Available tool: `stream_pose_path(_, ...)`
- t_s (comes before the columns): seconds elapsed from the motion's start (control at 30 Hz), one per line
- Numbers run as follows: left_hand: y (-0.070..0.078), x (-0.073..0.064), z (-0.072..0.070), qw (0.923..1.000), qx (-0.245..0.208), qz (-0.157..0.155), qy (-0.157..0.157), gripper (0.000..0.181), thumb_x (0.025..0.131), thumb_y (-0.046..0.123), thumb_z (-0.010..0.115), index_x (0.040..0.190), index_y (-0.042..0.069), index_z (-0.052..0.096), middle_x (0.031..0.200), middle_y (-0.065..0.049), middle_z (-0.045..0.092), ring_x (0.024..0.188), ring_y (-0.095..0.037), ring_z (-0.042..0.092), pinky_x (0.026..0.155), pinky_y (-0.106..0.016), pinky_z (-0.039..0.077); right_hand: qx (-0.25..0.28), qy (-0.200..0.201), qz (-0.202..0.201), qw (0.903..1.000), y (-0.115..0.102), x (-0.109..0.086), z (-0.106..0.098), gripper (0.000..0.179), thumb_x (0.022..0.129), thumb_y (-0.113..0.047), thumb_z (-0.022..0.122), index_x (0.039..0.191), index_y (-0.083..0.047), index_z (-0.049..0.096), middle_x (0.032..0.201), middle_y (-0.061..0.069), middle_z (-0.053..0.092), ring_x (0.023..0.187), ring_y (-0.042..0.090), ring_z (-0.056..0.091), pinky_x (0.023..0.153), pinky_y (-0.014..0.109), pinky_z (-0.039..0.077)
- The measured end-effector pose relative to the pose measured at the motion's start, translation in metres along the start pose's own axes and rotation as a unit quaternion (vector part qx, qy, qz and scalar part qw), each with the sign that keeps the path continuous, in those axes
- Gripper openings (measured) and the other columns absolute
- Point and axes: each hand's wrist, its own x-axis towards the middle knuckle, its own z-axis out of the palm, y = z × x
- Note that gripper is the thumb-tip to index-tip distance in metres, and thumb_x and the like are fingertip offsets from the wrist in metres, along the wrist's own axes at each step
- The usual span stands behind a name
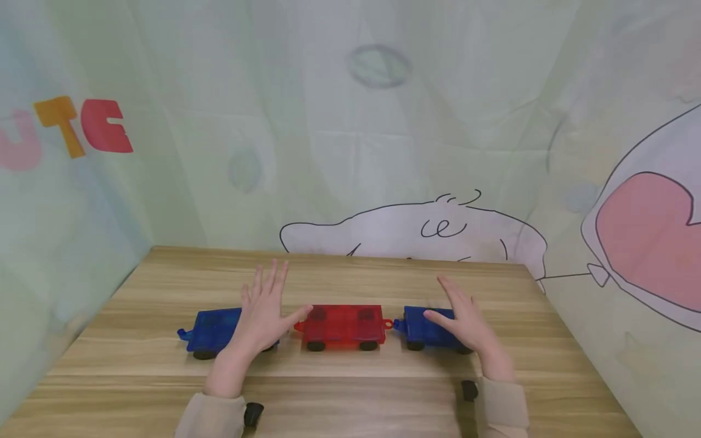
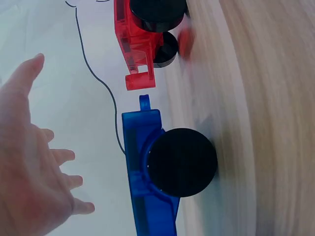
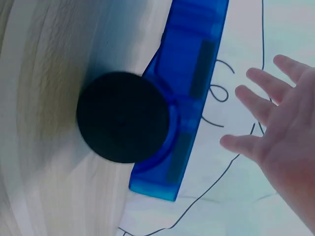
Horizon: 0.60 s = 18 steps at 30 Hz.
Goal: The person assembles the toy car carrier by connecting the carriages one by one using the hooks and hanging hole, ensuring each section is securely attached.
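Three translucent toy train cars with black wheels stand in a row on the table. At the left is a blue car (image 1: 210,325), in the middle a red car (image 1: 345,328), at the right another blue car (image 1: 417,331). My left hand (image 1: 264,319) is spread over the left blue car, holding nothing and hiding part of it. In the left wrist view, a small gap separates the blue car's loop (image 2: 144,102) from the red coupling (image 2: 140,80). My right hand (image 1: 468,323) hovers over the right blue car with fingers extended. That car's coupling meets the red car's ring.
The wooden table (image 1: 350,395) ends at a pale printed cloth (image 1: 328,152) behind the cars, with more cloth along both sides. Small black devices (image 1: 253,413) sit at both wrists.
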Motion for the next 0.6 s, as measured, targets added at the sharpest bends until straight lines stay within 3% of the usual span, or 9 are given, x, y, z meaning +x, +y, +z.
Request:
stream_pose_path(0.23, 0.000, 0.001, 0.006, 0.9979, -0.063, 0.015, -0.008, 0.107, 0.086, 0.048, 0.069, 0.156, 0.000, 0.003, 0.162, -0.026, 0.010, 0.148, -0.047, 0.005, 0.115, -0.068, 0.008, 0.034, -0.011, 0.018, 0.9992, 0.008, -0.004, -0.004, 0.092, 0.087, -0.039, 0.071, 0.154, -0.003, 0.021, 0.157, 0.026, 0.026, 0.143, 0.048, 0.024, 0.115, 0.068, 0.011)
stream_pose_path(0.4, 0.000, 0.000, 0.007, 0.9955, -0.086, 0.036, -0.019, 0.111, 0.085, 0.044, 0.073, 0.155, -0.001, 0.000, 0.162, -0.026, 0.007, 0.148, -0.048, 0.006, 0.116, -0.066, 0.011, 0.045, -0.017, 0.024, 0.9986, 0.011, -0.007, -0.007, 0.098, 0.082, -0.037, 0.077, 0.154, -0.001, 0.022, 0.155, 0.028, 0.028, 0.142, 0.049, 0.026, 0.111, 0.068, 0.024)
stream_pose_path(0.6, -0.001, -0.004, 0.010, 0.9937, -0.100, 0.034, -0.038, 0.116, 0.080, 0.041, 0.078, 0.156, -0.001, 0.001, 0.162, -0.026, 0.006, 0.148, -0.046, 0.005, 0.116, -0.065, 0.013, 0.034, -0.026, 0.019, 0.9989, 0.016, -0.010, -0.010, 0.098, 0.077, -0.037, 0.082, 0.150, 0.001, 0.030, 0.154, 0.031, 0.028, 0.140, 0.053, 0.025, 0.109, 0.070, 0.025)
